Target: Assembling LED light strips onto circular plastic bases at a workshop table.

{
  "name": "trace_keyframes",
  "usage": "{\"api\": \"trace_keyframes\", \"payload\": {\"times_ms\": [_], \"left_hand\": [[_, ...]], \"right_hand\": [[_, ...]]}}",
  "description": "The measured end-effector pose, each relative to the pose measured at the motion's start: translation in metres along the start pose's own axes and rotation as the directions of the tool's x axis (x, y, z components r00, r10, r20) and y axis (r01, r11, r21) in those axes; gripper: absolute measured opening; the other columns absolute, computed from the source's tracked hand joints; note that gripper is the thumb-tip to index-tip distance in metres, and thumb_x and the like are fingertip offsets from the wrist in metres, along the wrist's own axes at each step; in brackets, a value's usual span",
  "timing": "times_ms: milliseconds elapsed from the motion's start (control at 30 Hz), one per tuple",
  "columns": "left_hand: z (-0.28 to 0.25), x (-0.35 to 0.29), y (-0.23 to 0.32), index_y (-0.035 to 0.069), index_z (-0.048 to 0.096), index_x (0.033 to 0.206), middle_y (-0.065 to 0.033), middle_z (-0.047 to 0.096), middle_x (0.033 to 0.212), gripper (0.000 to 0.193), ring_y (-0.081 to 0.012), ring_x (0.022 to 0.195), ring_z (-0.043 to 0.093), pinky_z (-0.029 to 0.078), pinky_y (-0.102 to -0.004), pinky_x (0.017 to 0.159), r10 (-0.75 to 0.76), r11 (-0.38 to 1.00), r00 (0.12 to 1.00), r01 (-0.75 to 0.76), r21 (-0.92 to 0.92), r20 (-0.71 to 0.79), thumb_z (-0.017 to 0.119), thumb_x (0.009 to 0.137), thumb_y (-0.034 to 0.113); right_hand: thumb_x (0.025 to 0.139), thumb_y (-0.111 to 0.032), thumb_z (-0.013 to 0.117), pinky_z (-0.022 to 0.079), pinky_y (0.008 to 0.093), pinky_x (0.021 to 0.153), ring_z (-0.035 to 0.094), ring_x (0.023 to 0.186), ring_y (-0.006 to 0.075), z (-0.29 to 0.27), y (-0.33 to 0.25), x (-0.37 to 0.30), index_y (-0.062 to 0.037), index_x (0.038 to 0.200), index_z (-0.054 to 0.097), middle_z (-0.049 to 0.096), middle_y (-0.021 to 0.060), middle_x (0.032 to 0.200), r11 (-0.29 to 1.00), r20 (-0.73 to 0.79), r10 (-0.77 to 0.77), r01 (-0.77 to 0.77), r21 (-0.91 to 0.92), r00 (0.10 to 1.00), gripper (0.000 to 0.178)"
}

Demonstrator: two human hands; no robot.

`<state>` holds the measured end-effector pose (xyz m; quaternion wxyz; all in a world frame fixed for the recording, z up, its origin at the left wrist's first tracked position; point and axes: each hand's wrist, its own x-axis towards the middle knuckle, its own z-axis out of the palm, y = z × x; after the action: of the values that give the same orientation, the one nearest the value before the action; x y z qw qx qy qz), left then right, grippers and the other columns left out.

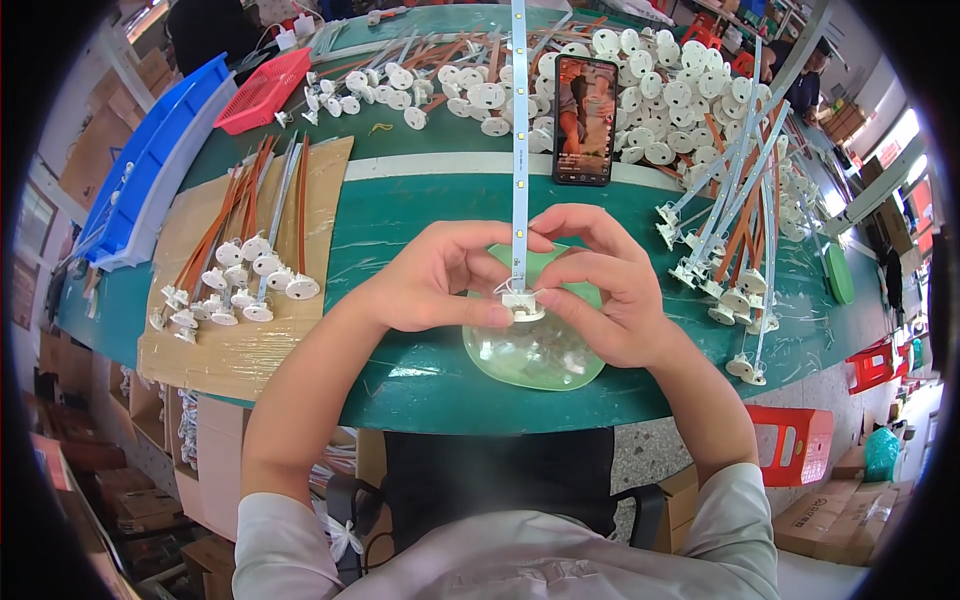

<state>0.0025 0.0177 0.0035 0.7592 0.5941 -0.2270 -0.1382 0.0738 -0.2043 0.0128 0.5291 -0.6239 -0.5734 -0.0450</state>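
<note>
Upright before me stands a narrow LED strip with a white plastic end cap at its lower end and thin white wires by the joint. My left hand is closed on the end cap from the left, its thumb along the cap's lower edge. From the right, my right hand pinches at the wires and the cap's side with thumb and forefinger. The exact grip of the fingertips is partly hidden. Beneath both hands a green dish with a shiny, see-through-looking inside rests on the green table.
Strips with white caps lie on flattened cardboard at left and in a bundle at right. A big heap of white caps lies behind the upright phone. Blue bins and a red basket stand far left.
</note>
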Motion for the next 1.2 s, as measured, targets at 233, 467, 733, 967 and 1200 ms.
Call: {"api": "trace_keyframes", "payload": {"times_ms": [233, 467, 733, 967, 1200], "left_hand": [[0.0017, 0.0004, 0.0028, -0.004, 0.045, 0.14, -0.014, 0.07, 0.106, 0.072, -0.0186, 0.101, 0.068, 0.05, -0.0333, 0.095, -0.057, 0.998, 0.997, 0.058, 0.012, -0.046, 0.077, 0.075, 0.001], [0.0027, 0.0, 0.004, -0.004, 0.044, 0.141, -0.0139, 0.071, 0.104, 0.073, -0.0184, 0.099, 0.068, 0.05, -0.0318, 0.093, -0.057, 0.998, 0.998, 0.057, -0.008, -0.022, 0.077, 0.076, 0.0], [0.0008, -0.001, -0.0003, -0.004, 0.043, 0.141, -0.0153, 0.071, 0.106, 0.072, -0.0186, 0.1, 0.068, 0.05, -0.0329, 0.094, -0.053, 0.999, 0.998, 0.053, -0.007, -0.015, 0.077, 0.077, 0.0], [-0.0003, -0.0007, 0.0008, -0.004, 0.042, 0.142, -0.0159, 0.071, 0.107, 0.072, -0.0191, 0.101, 0.068, 0.051, -0.0336, 0.094, -0.051, 0.998, 0.999, 0.051, -0.02, -0.001, 0.075, 0.078, -0.001], [0.0001, -0.0004, -0.0002, -0.004, 0.042, 0.141, -0.0158, 0.071, 0.105, 0.07, -0.0196, 0.097, 0.069, 0.052, -0.0341, 0.091, -0.049, 0.999, 0.999, 0.049, -0.01, -0.004, 0.074, 0.079, -0.001]], "right_hand": [[0.081, 0.001, 0.072, 0.052, 0.0308, 0.078, 0.056, 0.11, 0.0235, -0.0025, -0.0017, -0.0009, -0.0031, 0.092, 0.071, 0.049, 0.0181, 0.128, 0.999, 0.071, 0.036, -0.036, 0.011, 0.997, 0.012], [0.08, 0.001, 0.073, 0.052, 0.0297, 0.075, 0.056, 0.11, 0.0244, -0.0051, -0.0006, 0.0006, -0.004, 0.091, 0.072, 0.048, 0.0176, 0.128, 1.0, 0.086, 0.001, -0.003, 0.028, 0.996, 0.012], [0.08, 0.0, 0.074, 0.052, 0.0313, 0.077, 0.055, 0.112, 0.0254, -0.0043, -0.0002, -0.0009, -0.0045, 0.091, 0.072, 0.048, 0.0168, 0.127, 0.999, 0.102, 0.017, -0.022, 0.042, 0.995, 0.012], [0.081, -0.001, 0.074, 0.053, 0.0327, 0.081, 0.056, 0.114, 0.0265, -0.0042, 0.0013, -0.0004, -0.0043, 0.092, 0.072, 0.049, 0.0168, 0.127, 0.998, 0.093, 0.02, -0.026, 0.064, 0.995, 0.012], [0.081, -0.002, 0.073, 0.053, 0.0337, 0.084, 0.055, 0.114, 0.0293, -0.0045, 0.004, -0.0006, -0.0033, 0.094, 0.071, 0.05, 0.0174, 0.125, 0.999, 0.091, -0.016, 0.014, 0.029, 0.996, 0.012]]}}
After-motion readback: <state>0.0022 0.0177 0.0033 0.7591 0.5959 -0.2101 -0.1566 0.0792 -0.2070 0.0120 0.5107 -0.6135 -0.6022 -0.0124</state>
